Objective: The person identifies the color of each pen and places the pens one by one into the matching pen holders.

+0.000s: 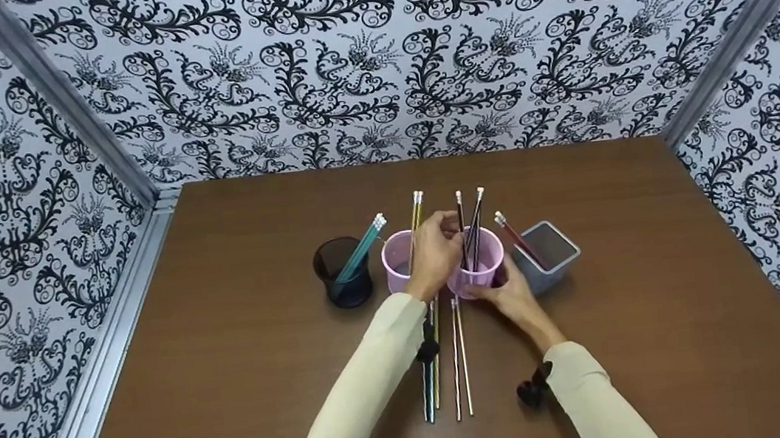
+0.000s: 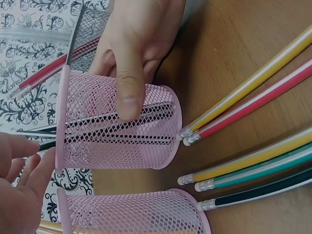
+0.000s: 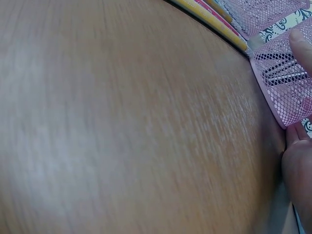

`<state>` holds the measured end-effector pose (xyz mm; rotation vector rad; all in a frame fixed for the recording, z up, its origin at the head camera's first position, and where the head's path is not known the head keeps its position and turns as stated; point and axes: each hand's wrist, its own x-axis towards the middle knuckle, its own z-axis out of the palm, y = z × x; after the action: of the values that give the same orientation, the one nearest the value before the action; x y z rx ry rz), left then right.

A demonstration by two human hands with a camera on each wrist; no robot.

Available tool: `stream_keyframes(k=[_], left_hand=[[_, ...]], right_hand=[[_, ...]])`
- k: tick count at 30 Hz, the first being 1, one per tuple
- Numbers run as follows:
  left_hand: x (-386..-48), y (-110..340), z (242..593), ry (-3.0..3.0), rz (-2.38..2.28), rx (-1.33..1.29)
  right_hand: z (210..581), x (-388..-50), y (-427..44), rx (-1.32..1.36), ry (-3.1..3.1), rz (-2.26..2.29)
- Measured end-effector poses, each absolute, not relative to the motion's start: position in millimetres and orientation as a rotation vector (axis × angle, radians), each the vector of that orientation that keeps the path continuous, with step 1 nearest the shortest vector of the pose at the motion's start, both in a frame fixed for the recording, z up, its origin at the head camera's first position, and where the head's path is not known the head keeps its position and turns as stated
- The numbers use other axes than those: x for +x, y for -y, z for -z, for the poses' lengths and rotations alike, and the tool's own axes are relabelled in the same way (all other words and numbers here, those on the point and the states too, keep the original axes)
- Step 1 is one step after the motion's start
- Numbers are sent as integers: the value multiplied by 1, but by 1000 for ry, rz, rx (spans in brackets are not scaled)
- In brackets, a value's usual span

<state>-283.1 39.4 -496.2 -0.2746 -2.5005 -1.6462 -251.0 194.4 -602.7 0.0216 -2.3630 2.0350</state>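
Judging by the pose, busy standing a dark pencil (image 2: 47, 145) in the pink cup (image 2: 102, 158), beside others of the same dark kind. Probably calls next for letting the shaft rest against the rim, easing the pinch apart and keeping the cup steady, without knocking the neighbours. In the head view, reaching to the cup's rim from nine to ten o'clock with the left hand (image 1: 435, 251), forearm slanting in from eight; thumb and finger apparently pinched on the dark pencil just outside the rim, exact contact partly hidden. Bracing the cup from five o'clock with the right hand (image 1: 511, 297), thumb flat along the mesh wall, fingers curled round the other side, too covered to make out fully. Has a second pink cup (image 1: 398, 281) close by at nine o'clock with yellow pencils (image 1: 417, 212), then a black cup (image 1: 351, 294) farther out the same way, holding teal pencils (image 1: 362, 252). Has a grey square cup (image 1: 543, 280) near at three o'clock with red pencils (image 1: 514, 233). Leaves loose pencils (image 2: 248, 87) of several colours lying around seven o'clock, eraser ends toward the cups.
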Motion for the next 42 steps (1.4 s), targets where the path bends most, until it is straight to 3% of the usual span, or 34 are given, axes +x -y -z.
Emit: stream_keyframes(k=[23, 34, 42], left_hand=[[-265, -24, 505, 2331, 1666, -318], [-241, -17, 494, 2387, 1624, -349], [-214, 0, 518, 2469, 1345, -314]], right_hand=[[602, -249, -195, -69, 2375, -2048], [566, -235, -189, -60, 2420, -2080], [594, -247, -194, -55, 2415, -2047]])
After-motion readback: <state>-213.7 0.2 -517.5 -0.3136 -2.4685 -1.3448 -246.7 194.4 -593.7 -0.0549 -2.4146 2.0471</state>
